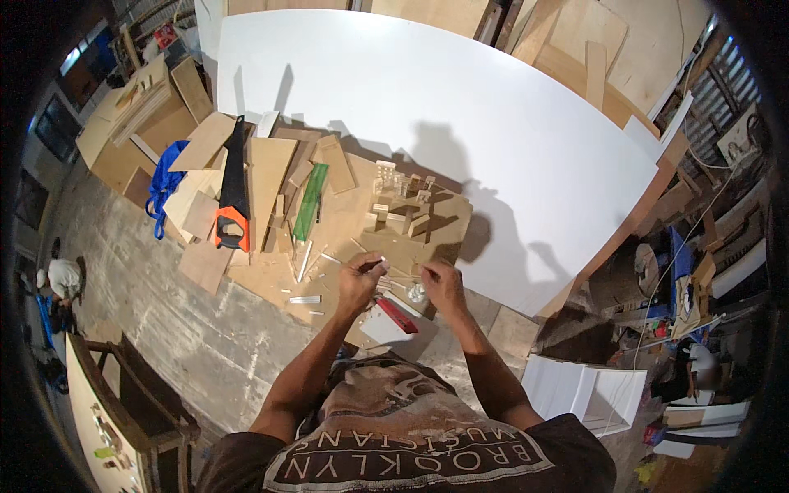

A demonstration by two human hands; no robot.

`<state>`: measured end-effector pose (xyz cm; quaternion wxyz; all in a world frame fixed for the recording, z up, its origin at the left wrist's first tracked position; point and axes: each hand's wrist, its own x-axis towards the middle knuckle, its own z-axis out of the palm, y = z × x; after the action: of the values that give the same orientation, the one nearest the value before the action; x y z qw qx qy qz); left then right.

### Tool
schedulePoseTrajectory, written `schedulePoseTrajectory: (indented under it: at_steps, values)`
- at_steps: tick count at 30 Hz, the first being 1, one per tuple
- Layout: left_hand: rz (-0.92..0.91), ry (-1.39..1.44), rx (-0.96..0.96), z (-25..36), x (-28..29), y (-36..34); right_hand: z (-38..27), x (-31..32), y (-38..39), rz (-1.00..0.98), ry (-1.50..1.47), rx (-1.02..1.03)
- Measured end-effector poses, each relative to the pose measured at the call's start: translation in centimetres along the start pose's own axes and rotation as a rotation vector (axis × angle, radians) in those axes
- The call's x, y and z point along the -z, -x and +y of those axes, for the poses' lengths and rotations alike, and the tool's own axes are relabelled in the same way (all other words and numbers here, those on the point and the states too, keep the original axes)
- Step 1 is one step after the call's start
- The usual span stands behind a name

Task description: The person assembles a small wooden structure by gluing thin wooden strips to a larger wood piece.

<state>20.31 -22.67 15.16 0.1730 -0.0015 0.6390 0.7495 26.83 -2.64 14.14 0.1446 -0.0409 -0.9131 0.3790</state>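
A small pale piece (384,262) is showing just beyond the red tool (396,315), the fingertips of the left hand (357,282) clamping it. Beyond the tool and to its right, the right hand (444,287) is holding its fingers curled; whether they are gripping anything, I cannot tell. Handling something this tiny well probably means steadying both wrists and pinching lightly. Farther beyond the tool, small wooden blocks (397,222) are standing, likely easy to knock; a saw (235,177) is lying well to its left.
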Motion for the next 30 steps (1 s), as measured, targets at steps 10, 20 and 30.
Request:
schedulePoseTrajectory:
  at_steps: [10,20,30]
  values:
    - [0.165,0.047,-0.161,-1.9,-3.5,-2.7,2.1,2.3,-1.6,0.072,-0.297,-0.258]
    - [0.221,0.313,-0.091,-4.6,-4.4,-2.1,6.5,5.5,6.3,0.166,-0.26,-0.365]
    - [0.555,-0.255,-0.402,-0.3,-7.2,-10.9,4.9,7.6,-6.2,0.089,-0.317,-0.2]
